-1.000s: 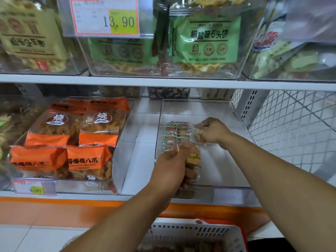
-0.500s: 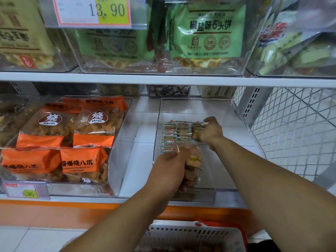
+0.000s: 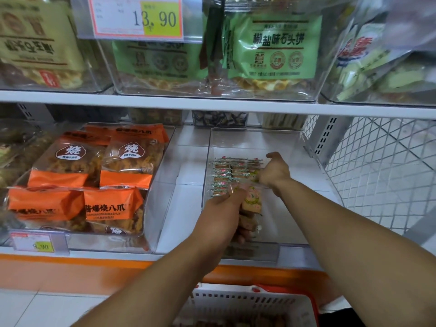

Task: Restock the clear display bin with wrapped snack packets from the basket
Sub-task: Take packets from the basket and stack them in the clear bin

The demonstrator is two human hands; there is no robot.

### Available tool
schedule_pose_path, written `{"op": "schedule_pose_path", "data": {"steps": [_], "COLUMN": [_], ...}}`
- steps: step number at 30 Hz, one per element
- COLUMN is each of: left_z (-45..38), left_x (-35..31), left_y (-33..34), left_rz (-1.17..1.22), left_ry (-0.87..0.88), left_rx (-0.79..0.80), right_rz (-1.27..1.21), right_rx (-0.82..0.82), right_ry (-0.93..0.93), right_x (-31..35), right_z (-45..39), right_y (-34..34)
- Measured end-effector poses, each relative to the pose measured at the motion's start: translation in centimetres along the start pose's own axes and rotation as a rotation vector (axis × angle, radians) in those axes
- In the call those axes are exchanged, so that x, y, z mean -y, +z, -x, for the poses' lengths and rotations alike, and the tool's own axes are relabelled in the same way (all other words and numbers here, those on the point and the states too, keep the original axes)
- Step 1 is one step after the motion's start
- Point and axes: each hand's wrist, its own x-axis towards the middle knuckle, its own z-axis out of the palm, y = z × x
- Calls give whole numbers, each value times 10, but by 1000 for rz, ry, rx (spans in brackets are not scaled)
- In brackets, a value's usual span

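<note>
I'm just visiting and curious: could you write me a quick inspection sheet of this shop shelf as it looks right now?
Surface: white lower shelf, orange strip along its front edge.
Job's things: clear display bin, partly filled; rows of wrapped snack packets lie at its back left; white basket with red rim below.
Clutter: orange snack bags in the neighbouring bin; price tag reading 9.90.
Hands: left hand grips a stack of packets; right hand is at the rows, fingers curled on a packet.
Cables: nothing seen.
Surroundings: green bags on the shelf above; white wire mesh on the right.
</note>
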Motion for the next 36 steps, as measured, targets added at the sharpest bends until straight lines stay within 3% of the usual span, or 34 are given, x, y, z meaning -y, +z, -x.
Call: {"op": "schedule_pose_path", "data": {"steps": [3, 5, 7, 9, 12, 16, 21, 27, 36], "left_z": [3, 6, 8, 9, 9, 9, 10, 8, 6], "left_x": [-2, -3, -4, -6, -11, -14, -15, -11, -11], "left_y": [0, 0, 0, -1, -7, -14, -19, -25, -26], "left_rz": [88, 160, 194, 187, 82, -64, 96, 125, 224], "left_ry": [21, 58, 113, 161, 190, 174, 260, 415, 426], "left_rx": [-12, -9, 13, 24, 11, 59, 134, 45, 17], "right_rz": [5, -144, -338, -463, -476, -467, -654, -906, -821], "right_rx": [-55, -52, 107, 382, 642, 669, 610, 686, 714], "right_ry": [-137, -208, -257, -309, -360, -367, -338, -163, -218], "right_x": [18, 35, 47, 49, 37, 27, 25, 26, 21], "right_z": [15, 38, 70, 103, 134, 141, 144, 142, 142], "right_y": [-21, -35, -48, -61, -78, -91, -107, -122, -111]}}
